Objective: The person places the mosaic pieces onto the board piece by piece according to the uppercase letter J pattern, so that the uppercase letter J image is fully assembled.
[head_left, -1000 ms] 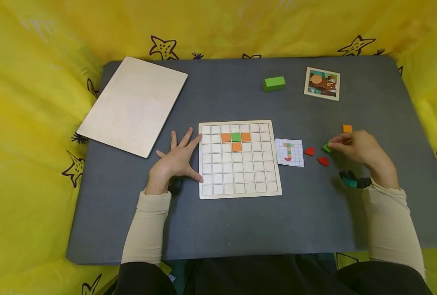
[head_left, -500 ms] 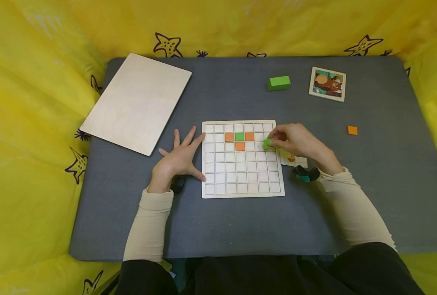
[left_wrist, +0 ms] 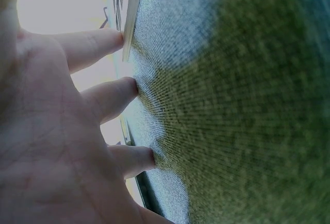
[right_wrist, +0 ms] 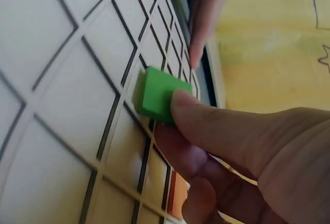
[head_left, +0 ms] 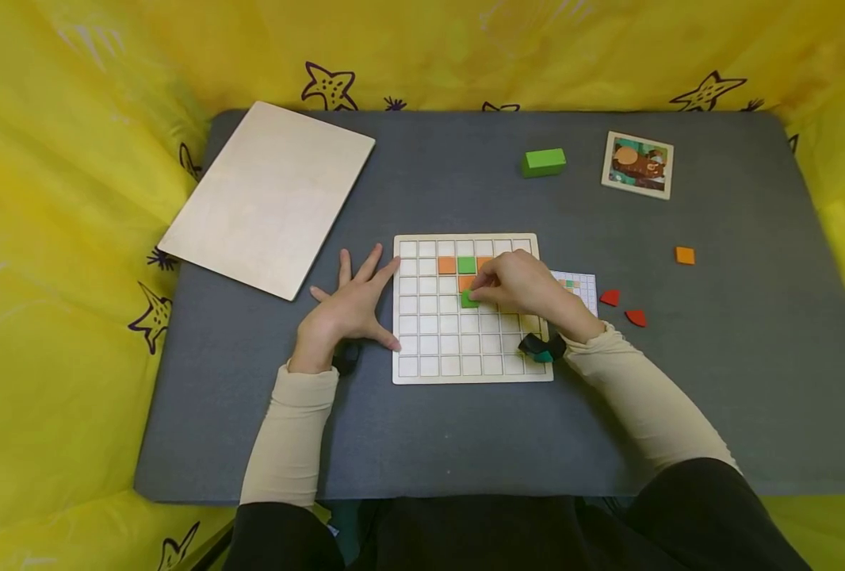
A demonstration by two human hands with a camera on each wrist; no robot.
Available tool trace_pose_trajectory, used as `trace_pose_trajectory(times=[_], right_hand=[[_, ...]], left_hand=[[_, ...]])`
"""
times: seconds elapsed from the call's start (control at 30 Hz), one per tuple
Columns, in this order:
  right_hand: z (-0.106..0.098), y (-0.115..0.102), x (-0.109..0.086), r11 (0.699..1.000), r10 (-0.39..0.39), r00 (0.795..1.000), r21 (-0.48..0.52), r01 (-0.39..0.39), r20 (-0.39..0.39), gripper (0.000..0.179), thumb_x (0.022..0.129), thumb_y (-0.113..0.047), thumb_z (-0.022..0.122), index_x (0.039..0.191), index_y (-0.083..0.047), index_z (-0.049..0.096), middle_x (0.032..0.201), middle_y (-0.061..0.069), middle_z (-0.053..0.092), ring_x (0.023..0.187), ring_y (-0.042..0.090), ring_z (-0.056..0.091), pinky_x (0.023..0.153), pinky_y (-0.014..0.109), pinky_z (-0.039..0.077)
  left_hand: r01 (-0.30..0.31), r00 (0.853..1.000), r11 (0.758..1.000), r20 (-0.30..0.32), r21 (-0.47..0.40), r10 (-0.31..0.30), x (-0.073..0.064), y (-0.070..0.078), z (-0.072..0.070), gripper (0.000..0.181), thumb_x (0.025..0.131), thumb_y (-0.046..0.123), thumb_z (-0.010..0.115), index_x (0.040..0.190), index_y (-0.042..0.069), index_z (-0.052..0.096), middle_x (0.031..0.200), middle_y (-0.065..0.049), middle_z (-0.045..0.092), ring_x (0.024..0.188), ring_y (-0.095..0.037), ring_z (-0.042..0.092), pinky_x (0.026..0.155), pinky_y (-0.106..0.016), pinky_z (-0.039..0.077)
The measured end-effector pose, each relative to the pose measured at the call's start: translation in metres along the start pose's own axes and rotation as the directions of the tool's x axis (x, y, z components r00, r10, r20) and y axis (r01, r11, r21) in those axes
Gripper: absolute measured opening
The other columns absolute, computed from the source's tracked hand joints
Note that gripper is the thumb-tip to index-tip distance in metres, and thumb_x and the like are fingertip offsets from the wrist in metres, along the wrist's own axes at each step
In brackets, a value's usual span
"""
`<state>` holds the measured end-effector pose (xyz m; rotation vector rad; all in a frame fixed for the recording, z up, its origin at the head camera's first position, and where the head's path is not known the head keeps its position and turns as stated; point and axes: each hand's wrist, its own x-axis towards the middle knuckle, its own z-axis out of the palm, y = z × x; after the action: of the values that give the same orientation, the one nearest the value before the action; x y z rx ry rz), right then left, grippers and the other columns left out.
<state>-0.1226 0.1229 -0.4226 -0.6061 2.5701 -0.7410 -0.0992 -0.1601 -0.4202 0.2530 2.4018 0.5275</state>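
Observation:
Between thumb and fingers, my right hand [head_left: 525,287] pinches a green square tile [right_wrist: 160,94] over the wooden grid board [head_left: 430,366]. In the head view that tile sits just below an orange tile [head_left: 466,282]. Another green tile [head_left: 467,265] lies in the row above, with an orange tile [head_left: 447,265] to its left and a second orange one to its right, partly hidden by my hand. My left hand [head_left: 347,313] is spread at the board's left edge, its thumb and a fingertip touching the rim.
A printed pattern card [head_left: 585,289] lies right of the board, partly covered by my right arm. Beyond it are red pieces [head_left: 610,297] and an orange tile [head_left: 685,255]. A green block [head_left: 544,162], a bear picture [head_left: 638,165] and a blank wooden board [head_left: 273,198] lie farther back.
My right hand picked up the green tile at the right and carried it left over the grid board, below the orange tile. The left hand stays at the board's edge.

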Motion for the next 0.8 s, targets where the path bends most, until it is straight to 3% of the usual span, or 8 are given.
trace_pose_trajectory(times=[0.17,0.57,0.8], right_hand=[[0.004,-0.004,-0.002,0.999,-0.003,1.000,-0.046,0.002,-0.025,0.014,0.087,-0.026,0.083,0.092,-0.013,0.084,0.084,0.002,0.081,0.079,0.021,0.070,0.072,0.035,0.051],[0.013,-0.008,-0.008,0.989,0.075,0.989,-0.118,-0.091,-0.131,0.012,0.083,-0.031,0.087,0.085,-0.019,0.085,0.083,-0.001,0.082,0.075,0.021,0.069,0.062,0.032,0.042],[0.010,-0.002,-0.009,0.997,0.027,0.994,-0.074,-0.035,-0.106,0.014,0.088,-0.029,0.082,0.093,-0.016,0.086,0.088,0.002,0.083,0.082,0.024,0.074,0.072,0.038,0.047]], left_hand=[[-0.003,1.000,1.000,0.004,0.002,0.003,0.000,0.002,0.000,0.142,0.062,0.037,0.100,0.168,0.028,0.007,0.176,0.000,-0.018,0.153,-0.046,-0.036,0.098,-0.096,-0.005],[-0.013,1.000,1.000,0.002,-0.006,0.013,0.001,0.003,0.000,0.142,0.062,0.037,0.101,0.168,0.028,0.008,0.176,-0.001,-0.017,0.152,-0.047,-0.036,0.097,-0.097,-0.006],[-0.006,1.000,1.000,0.003,0.000,0.006,0.003,0.000,0.001,0.141,0.063,0.037,0.100,0.168,0.027,0.006,0.176,-0.001,-0.018,0.152,-0.048,-0.036,0.095,-0.097,-0.006]])
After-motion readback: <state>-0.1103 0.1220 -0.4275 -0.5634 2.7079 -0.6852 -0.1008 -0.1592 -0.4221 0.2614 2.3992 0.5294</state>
